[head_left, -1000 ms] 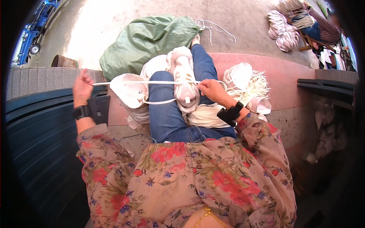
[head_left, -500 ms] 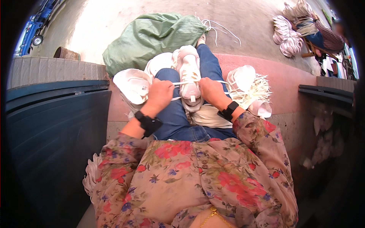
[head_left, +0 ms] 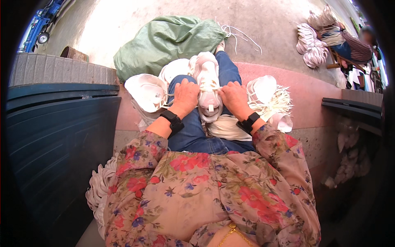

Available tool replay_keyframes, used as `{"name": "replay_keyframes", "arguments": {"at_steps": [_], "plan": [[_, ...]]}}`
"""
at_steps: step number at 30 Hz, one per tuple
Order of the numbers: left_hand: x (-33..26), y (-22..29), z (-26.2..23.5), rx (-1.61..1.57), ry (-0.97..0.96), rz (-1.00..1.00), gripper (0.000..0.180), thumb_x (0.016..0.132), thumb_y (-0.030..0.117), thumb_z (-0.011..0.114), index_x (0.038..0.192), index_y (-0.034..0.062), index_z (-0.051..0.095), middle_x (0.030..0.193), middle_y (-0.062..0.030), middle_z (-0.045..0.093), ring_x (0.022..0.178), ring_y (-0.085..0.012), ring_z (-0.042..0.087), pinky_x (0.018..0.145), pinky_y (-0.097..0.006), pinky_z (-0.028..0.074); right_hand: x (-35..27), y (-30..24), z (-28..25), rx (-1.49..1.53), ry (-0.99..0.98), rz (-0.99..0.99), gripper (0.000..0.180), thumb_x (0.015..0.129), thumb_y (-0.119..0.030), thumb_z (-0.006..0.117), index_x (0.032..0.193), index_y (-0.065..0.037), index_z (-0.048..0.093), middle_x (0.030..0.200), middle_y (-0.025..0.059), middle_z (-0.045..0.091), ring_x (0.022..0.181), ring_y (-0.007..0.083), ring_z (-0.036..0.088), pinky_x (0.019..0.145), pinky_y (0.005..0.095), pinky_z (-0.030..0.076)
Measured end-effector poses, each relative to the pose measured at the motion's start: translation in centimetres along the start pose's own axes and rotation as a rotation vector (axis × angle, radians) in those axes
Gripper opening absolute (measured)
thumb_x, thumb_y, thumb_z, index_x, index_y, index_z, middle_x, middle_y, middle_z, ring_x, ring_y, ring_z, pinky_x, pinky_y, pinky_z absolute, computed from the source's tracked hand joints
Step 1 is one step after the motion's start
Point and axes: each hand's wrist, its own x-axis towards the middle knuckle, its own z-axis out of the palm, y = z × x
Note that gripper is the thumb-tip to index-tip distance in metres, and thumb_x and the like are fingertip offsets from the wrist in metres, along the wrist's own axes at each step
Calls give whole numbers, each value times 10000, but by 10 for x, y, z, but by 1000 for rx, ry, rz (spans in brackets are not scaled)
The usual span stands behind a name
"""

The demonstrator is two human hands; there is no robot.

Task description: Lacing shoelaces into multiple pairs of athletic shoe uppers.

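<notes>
Holding: I press my left hand (head_left: 186,95) and right hand (head_left: 234,96), fingers curled, against the white lace-up shoe (head_left: 207,88), middle of frame.
Risk: white laces (head_left: 209,84) may slip loose, I think.

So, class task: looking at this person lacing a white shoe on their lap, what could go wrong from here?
1. The white shoe rests on one knee, steadied only by the left hand and right hand; it might slip off.
2. Loose white laces beside the right hand could tangle.
</notes>
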Motion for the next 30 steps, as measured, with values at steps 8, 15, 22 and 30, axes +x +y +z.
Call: {"name": "replay_keyframes", "arguments": {"at_steps": [8, 15, 22, 30], "plan": [[-14, 22, -3, 106, 135, -129, 168, 693, 240, 617, 651, 79, 588, 667, -39, 547, 755, -219, 466, 645, -368, 318, -13, -10, -6, -5, 32, -31, 245, 708, -308, 605, 641, -73, 618, 710, 50, 536, 794, 219, 478, 673, 372, 338], [-18, 25, 5, 162, 84, -186, 115, 721, 167, 541, 733, 58, 575, 783, -63, 565, 820, -231, 469, 653, -377, 341, -12, 7, 6, -11, -68, 22, 145, 729, -185, 555, 751, -52, 610, 739, 87, 550, 817, 256, 492, 666, 410, 368], [-11, 11, -4, -150, -42, -217, 138, 745, 160, 518, 808, 84, 613, 804, -53, 604, 841, -266, 498, 664, -393, 421, -11, 13, 6, 593, -3, 206, 71, 754, -84, 522, 784, -22, 534, 731, 165, 547, 719, 340, 517, 643, 409, 413], [63, 16, -17, -285, -90, 19, 212, 774, 112, 514, 962, 31, 569, 797, -186, 596, 628, -292, 590, 577, -404, 462, -16, 11, 7, 570, 33, 85, 65, 755, -98, 542, 778, -41, 521, 690, 163, 546, 707, 343, 536, 626, 414, 428]]}}
